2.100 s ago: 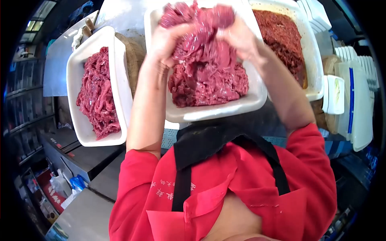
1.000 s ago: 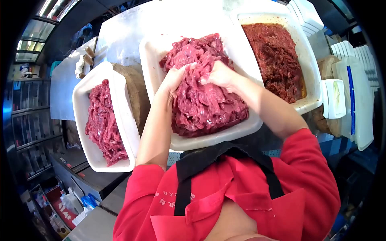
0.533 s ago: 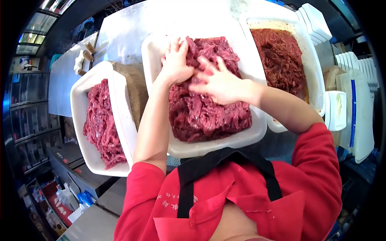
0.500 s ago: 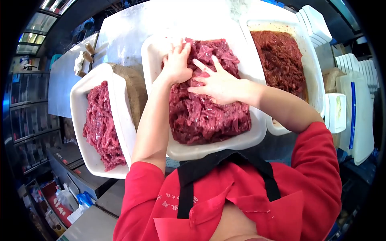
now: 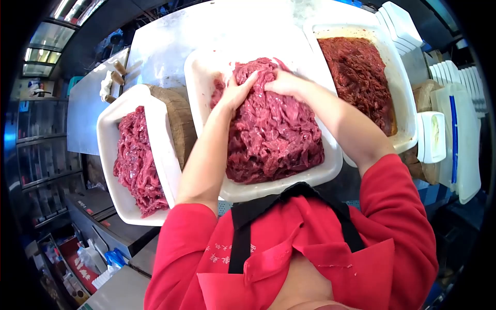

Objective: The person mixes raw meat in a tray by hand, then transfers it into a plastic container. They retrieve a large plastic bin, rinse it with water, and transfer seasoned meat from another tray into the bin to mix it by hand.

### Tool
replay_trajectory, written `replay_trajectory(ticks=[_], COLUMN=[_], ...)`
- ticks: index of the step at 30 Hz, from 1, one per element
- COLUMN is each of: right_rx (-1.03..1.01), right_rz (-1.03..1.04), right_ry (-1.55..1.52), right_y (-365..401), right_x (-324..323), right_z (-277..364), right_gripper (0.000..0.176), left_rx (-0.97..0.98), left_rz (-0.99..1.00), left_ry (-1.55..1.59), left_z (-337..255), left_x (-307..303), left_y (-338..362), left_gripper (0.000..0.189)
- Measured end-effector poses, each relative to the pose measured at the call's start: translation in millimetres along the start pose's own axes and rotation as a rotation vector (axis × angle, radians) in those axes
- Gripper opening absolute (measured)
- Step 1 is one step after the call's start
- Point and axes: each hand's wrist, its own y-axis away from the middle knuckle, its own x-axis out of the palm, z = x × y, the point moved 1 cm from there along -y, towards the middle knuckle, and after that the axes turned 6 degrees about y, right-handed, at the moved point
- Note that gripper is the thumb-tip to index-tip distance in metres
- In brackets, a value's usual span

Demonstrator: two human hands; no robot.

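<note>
Raw sliced meat (image 5: 276,132) is heaped in a white tub (image 5: 195,77) in the middle. My left hand (image 5: 238,94) grips the heap at its far left side, thumb on top and the other fingers sunk out of sight. Across from it, my right hand (image 5: 284,84) has its fingers curled into the far right part of the same meat. Between the two hands the meat bulges upward. A few pieces lie apart against the tub's left side.
More raw meat (image 5: 138,160) fills a tub (image 5: 108,129) on the left, beside a round wooden block (image 5: 181,121). Dark red seasoned meat (image 5: 359,77) lies in a tub (image 5: 408,111) on the right. White containers (image 5: 400,26) and knife handles (image 5: 120,67) are farther out.
My hands went from spread flat on the meat to dug into its far part. The right hand moved away from me, and the far meat is now bunched between them.
</note>
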Motion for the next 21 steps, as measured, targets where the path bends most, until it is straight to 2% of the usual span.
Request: replay_trajectory(ticks=[1, 2, 3, 5, 7, 9, 11, 13, 14, 15, 16, 17, 19, 21], right_rx=[0.013, -0.046, -0.099, -0.171, -0.195, -0.336, -0.435, -0.403, -0.437, -0.465, -0.489, -0.495, -0.780, -0.782], right_rz=[0.178, 0.140, 0.103, 0.146, 0.096, 0.036, -0.064, -0.130, -0.112, -0.093, -0.033, 0.011, 0.072, 0.054], right_ry=[-0.295, -0.438, -0.583, -0.661, -0.604, -0.533, -0.510, -0.388, 0.001, 0.390, 0.781, 1.007, 1.218, 1.218], right_y=[14, 29, 43, 77, 106, 107, 124, 125, 143, 154, 148, 151, 132, 93], right_x=[6, 16, 24, 25, 14, 4, -7, -11, -9, -5, 6, 22, 23, 17], right_z=[-10, -12, -13, -7, 2, -7, -2, -12, -3, 2, -7, -11, -12, 5], right_gripper=[0.062, 0.058, 0.054, 0.048, 0.041, 0.034, 0.030, 0.032, 0.041, 0.051, 0.071, 0.076, 0.084, 0.093], left_rx=[-0.090, -0.097, -0.086, -0.027, -0.058, -0.015, 0.130, 0.252, 0.360, 0.559, 0.535, 0.504, 0.487, 0.440], left_rz=[0.056, 0.109, 0.354, 0.552, 0.493, 0.322, 0.322, 0.224, 0.229, 0.048, 0.029, 0.011, 0.058, -0.066], left_ry=[0.239, 0.441, 0.842, 1.058, 1.060, 0.914, 0.962, 0.711, 0.502, -0.027, -0.286, -0.546, -0.627, -0.837], left_z=[1, -1, 8, 19, 13, -1, -14, -21, -10, -5, 5, 18, 37, 27], left_x=[5, 7, 11, 10, 1, -9, -19, -26, -28, -31, -24, -16, -6, -11], left_y=[15, 32, 31, 47, 69, 94, 118, 139, 141, 146, 152, 151, 120, 81], left_gripper=[0.110, 0.086, 0.064, 0.044, 0.035, 0.024, 0.027, 0.031, 0.040, 0.053, 0.064, 0.075, 0.079, 0.074])
